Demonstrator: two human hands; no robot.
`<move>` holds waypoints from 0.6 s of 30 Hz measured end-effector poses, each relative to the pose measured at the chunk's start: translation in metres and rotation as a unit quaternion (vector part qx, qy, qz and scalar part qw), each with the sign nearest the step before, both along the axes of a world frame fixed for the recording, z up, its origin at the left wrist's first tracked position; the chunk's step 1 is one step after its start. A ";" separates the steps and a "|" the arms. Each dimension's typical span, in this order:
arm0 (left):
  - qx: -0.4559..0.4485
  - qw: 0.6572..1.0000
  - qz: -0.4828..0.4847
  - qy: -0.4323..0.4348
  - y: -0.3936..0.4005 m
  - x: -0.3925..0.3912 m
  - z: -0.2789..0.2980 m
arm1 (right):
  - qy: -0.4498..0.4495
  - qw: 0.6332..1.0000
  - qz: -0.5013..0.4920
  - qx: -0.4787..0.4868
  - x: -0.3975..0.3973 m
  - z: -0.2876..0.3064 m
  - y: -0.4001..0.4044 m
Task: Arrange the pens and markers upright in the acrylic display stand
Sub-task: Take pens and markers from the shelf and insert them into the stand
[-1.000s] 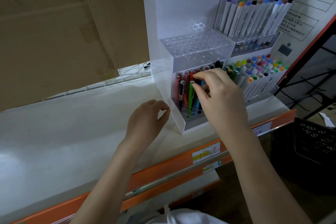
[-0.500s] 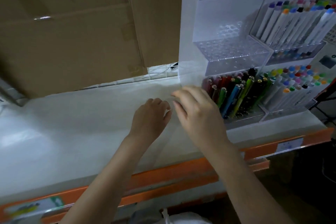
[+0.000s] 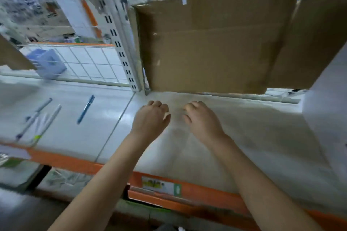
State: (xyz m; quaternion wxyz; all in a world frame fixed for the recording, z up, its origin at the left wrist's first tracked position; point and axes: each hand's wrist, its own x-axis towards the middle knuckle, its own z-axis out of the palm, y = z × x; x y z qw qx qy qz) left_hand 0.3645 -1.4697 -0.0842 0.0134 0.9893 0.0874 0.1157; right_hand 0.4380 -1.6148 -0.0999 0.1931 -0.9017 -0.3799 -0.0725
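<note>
Figure: both of my hands are hovering over the white shelf (image 3: 244, 127), holding nothing. My left hand (image 3: 150, 118) is hanging with its fingers loosely curled, its grip empty; my right hand (image 3: 201, 120) is doing the same just beside it, fingers bent under and carrying no pen. The two hands are lying near each other but apart, in front of the cardboard box (image 3: 216, 43) standing at the back of the shelf.

The loose pens are lying well to my left on the neighbouring shelf panel: a blue pen (image 3: 85, 109) nearest, then a white marker (image 3: 49, 122) and a grey pen (image 3: 34, 116) side by side, all flat and pointing roughly away from me. Of the acrylic display stand (image 3: 326, 110), only a pale blurred side wall is showing at the right edge; its slots are lying outside the picture.

Risks, as I am judging them. The pens and the stand are sitting at opposite ends of my reach, so each carry is likely crossing the whole shelf, and a loosely pinched pen could be slipping on the way. The shelf surface is looking smooth, so a nudged pen may be rolling toward the orange front edge (image 3: 78, 163) and dropping off. The white marker and the grey pen are lying close together; reaching for one could be knocking the other. The picture is smeared, so small details of the pens are not readable.
</note>
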 end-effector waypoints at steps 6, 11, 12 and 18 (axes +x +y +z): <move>0.016 0.995 0.096 0.010 0.129 -0.048 0.005 | 0.022 0.995 0.094 0.005 -0.036 0.002 0.145; 0.015 0.986 0.166 0.024 0.219 -0.078 -0.004 | 0.048 0.992 0.114 -0.027 -0.053 0.001 0.240; 0.012 0.983 0.179 0.033 0.234 -0.083 -0.006 | 0.061 0.991 0.112 -0.032 -0.055 0.000 0.256; -0.002 0.973 0.228 0.023 0.304 -0.109 -0.015 | 0.111 0.987 0.079 -0.081 -0.055 -0.004 0.324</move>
